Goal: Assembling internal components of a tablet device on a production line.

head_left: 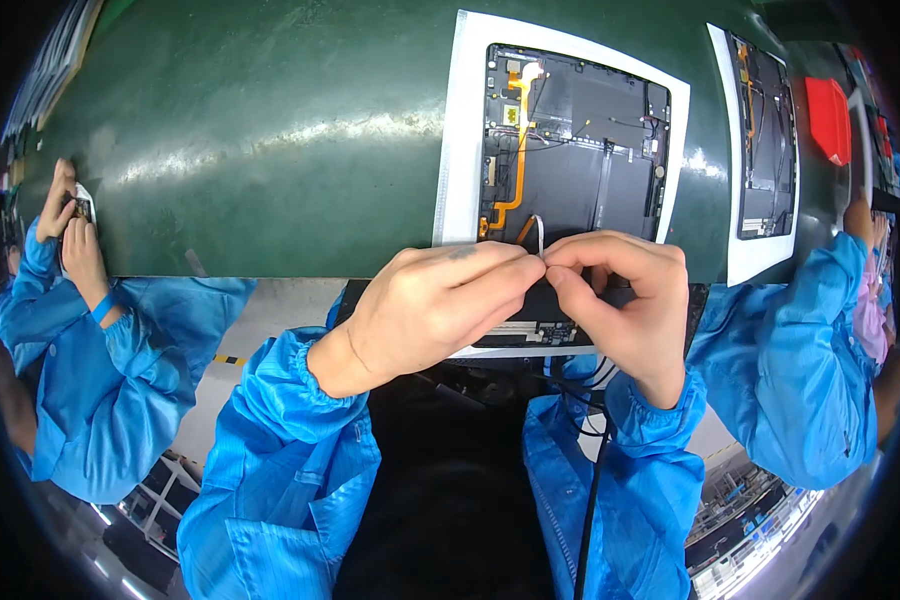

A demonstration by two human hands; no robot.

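A tablet-like device housing [560, 110], black inside, lies on a white sheet [460, 130] in front of me. An orange flat cable [518, 165] runs down its left side, with thin black wires and small boards around it. Over its near part my left hand [435, 300] and my right hand [630, 290] meet at the fingertips. Both are closed in a pinch at the lower end of a thin white strip [541, 232], whose upper end bends to the left. My fingers cover that end and part of the housing beneath.
A second open housing [767, 140] on white backing lies to the right, with a red bin [827, 120] beyond it. Co-workers in blue sleeves sit at my left [110, 370] and right [790, 370]. Black cables [592, 480] hang below the green table's edge [270, 262].
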